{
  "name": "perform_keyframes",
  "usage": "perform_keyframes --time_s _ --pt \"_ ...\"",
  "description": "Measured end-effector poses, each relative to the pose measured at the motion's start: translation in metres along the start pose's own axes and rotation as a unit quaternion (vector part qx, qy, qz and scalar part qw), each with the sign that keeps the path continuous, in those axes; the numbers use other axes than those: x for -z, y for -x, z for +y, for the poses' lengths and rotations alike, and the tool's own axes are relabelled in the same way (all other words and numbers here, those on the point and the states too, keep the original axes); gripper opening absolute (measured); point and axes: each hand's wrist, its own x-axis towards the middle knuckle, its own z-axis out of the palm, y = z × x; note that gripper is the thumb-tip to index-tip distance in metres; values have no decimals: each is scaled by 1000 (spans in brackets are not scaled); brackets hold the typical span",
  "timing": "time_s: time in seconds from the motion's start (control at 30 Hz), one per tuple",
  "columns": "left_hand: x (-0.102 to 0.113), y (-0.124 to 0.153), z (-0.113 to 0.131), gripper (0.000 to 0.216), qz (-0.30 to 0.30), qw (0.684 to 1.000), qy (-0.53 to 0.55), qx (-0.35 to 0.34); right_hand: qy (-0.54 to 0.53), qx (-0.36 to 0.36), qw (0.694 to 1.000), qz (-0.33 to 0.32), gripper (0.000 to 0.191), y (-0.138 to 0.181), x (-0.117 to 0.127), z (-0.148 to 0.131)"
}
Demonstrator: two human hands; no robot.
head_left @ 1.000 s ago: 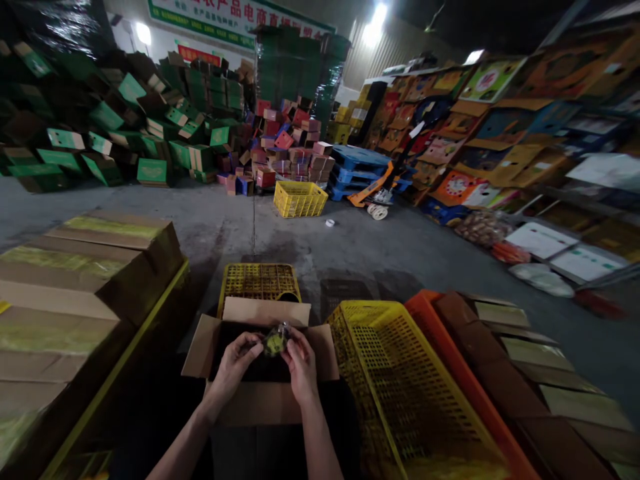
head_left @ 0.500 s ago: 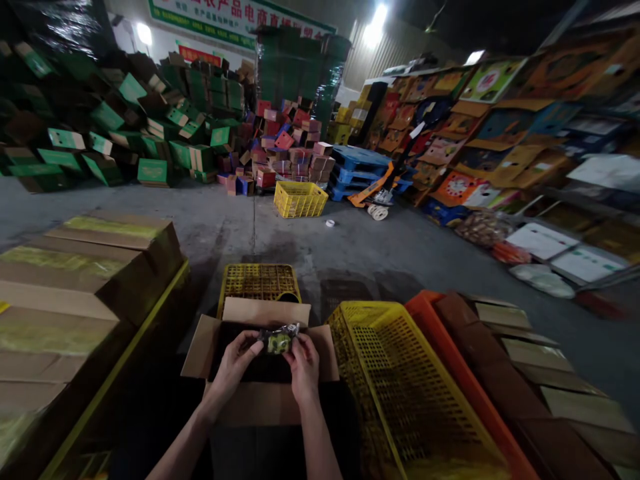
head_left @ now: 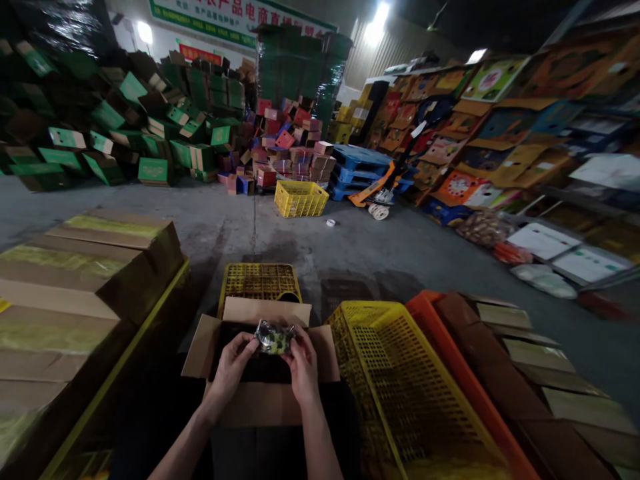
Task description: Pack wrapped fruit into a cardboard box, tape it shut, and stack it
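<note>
A small clear-plastic packet with yellow-green contents [head_left: 275,338] is held over the open mouth of a cardboard carton [head_left: 267,311], nearer its far edge than its near one. The left hand [head_left: 231,367] pinches the packet's left end between thumb and fingers; the right hand [head_left: 303,367] pinches the right end likewise. Both forearms reach forward from below, wrists above the carton's near flap, fingers curled inward and facing each other.

The carton's flaps are folded outward. Just beyond its far edge is a yellow lattice crate [head_left: 257,277]; beside its right edge is a larger yellow crate [head_left: 425,387], with an orange crate [head_left: 423,303] against that one's right rim. Taped cartons [head_left: 125,263] are stacked on the left.

Farther out, on the grey, stained concrete floor [head_left: 215,227], stand another yellow crate [head_left: 301,200], blue pallets [head_left: 357,167] and an orange pallet jack [head_left: 373,190]. Green boxes [head_left: 153,171] are heaped at the back left, red ones [head_left: 285,140] at centre, printed fruit cartons [head_left: 463,187] stacked at right, under a lettered banner [head_left: 240,19].
</note>
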Motion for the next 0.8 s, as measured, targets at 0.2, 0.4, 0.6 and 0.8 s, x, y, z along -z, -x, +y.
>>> perform_keyframes --time_s 0.2,0.4,0.6,0.8 --pt "2 -1 -10 38 9 1000 13 2 4 -29 998 -60 48 2 -2 -4" --pt "-2 -3 -8 50 17 997 71 7 35 8 999 -23 29 1 1 -2" --pt "-7 -4 -1 52 -102 994 39 21 69 30 996 -39 21 2 8 0" --pt "-6 1 3 48 -82 996 32 -7 109 37 988 -102 42 5 -1 -7"
